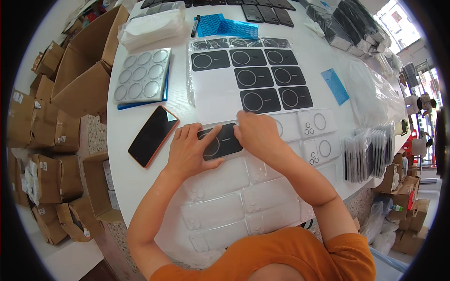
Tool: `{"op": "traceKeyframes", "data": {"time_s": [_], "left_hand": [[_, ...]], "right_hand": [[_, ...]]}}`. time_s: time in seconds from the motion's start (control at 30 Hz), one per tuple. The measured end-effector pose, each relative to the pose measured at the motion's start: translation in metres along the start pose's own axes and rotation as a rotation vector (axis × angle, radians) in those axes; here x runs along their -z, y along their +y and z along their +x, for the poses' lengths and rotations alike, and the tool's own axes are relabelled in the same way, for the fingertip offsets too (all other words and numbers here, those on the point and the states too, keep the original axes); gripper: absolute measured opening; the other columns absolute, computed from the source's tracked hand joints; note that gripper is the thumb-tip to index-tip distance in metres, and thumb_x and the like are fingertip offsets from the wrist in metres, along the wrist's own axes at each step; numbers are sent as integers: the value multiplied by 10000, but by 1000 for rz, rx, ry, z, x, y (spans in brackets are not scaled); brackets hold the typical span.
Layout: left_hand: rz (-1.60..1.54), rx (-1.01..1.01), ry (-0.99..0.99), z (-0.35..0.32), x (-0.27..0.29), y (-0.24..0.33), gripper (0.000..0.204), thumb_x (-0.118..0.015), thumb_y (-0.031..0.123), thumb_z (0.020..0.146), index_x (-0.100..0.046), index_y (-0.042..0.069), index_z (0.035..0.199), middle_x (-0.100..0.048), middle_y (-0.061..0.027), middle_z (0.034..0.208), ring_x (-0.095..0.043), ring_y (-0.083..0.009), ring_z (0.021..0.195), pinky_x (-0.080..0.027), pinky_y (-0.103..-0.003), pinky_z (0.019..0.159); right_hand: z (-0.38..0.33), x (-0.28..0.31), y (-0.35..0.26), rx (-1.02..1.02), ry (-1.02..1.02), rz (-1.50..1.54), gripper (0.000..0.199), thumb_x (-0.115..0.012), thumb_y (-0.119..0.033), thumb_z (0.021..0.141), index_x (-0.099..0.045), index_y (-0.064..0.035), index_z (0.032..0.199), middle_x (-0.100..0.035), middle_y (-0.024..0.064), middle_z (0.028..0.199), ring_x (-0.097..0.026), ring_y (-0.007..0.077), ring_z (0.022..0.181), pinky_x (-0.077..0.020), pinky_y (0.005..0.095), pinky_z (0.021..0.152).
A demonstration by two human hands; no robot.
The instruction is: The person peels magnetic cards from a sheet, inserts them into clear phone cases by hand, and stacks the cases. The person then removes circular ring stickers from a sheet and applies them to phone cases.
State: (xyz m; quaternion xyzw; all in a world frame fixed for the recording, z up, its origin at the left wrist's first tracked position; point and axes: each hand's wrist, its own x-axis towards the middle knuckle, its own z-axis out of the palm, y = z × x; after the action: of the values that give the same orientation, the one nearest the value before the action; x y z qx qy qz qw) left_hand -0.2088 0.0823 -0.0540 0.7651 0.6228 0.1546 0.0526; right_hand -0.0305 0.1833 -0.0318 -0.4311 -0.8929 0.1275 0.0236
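A black card with a pale ring and a short line [226, 140] lies under my hands, among the clear phone cases in front of me. My left hand [185, 152] rests at its left end, thumb and index finger spread apart over its surface. At the card's right end my right hand [257, 133] is closed, its curled fingers pinching the edge. Beyond my hands a white backing sheet [213, 91] carries several similar black cards [253, 77]. To the right are clear phone cases with rings and camera holes [319, 121]. More clear cases [213, 210] lie nearest my body.
Left of my hands lies a phone with an orange edge [153, 136]; behind it, a stack of round discs [140, 75]. Blue sheets [225, 25] and a marker [195, 26] lie farther back. Packed cases [368, 152] stand at the right. Cardboard boxes [89, 65] flank the table.
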Motion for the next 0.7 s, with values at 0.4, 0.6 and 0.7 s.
{"op": "traceKeyframes", "data": {"time_s": [0.4,0.6,0.7], "left_hand": [[-283,81,573,-14,42,42,1068,-837,404,620,-243,55,1436,-205,-206,1461,-251,-330,1346,-272,-461,1070],[-1787,613,373,-36,31,112,451,-613,97,874,-406,-5,1262,-579,-123,1133,-629,-237,974,-576,-391,763],[-1772,541,352,-47,34,135,383,-599,47,870,-435,-36,1206,-595,-147,1095,-650,-241,921,-596,-402,738]], "right_hand": [[-73,39,32,-116,-104,1501,261,-447,-174,975,-527,31,1114,-621,89,908,-640,172,812,-540,305,718],[-123,46,21,-113,-61,1728,317,-453,-153,967,-504,42,1212,-627,108,961,-644,184,831,-548,326,745],[-141,48,31,-141,-51,1696,285,-485,-111,934,-552,64,1149,-635,116,955,-644,186,833,-551,331,746]]}}
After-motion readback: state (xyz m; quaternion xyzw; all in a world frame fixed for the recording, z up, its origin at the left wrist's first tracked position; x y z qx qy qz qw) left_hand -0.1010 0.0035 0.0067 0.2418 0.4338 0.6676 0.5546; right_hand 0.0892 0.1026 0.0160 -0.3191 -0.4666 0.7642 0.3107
